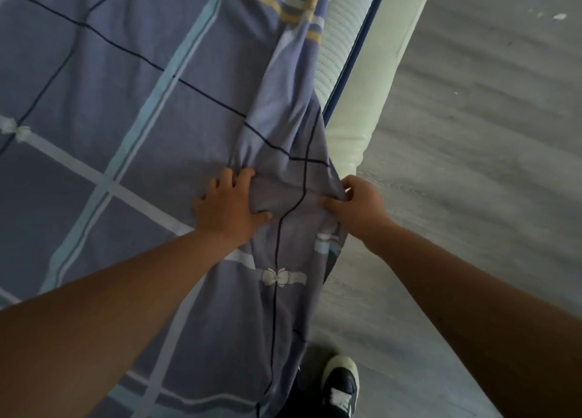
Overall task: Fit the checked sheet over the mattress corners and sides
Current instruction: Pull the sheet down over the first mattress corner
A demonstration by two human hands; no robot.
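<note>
The checked sheet is purple-blue with pale blue, white and dark lines and small white bows. It covers the mattress top and hangs over the near right side. The white quilted mattress shows bare along its right edge, further back. My left hand presses on the sheet at the mattress edge, fingers bunching the cloth. My right hand pinches the sheet's hanging edge just to the right, pulling it taut between the two hands.
A cream padded bed frame rail runs along the mattress's right side. Grey wood-look floor spreads to the right. My black and white shoe stands on the floor by the bed at the bottom.
</note>
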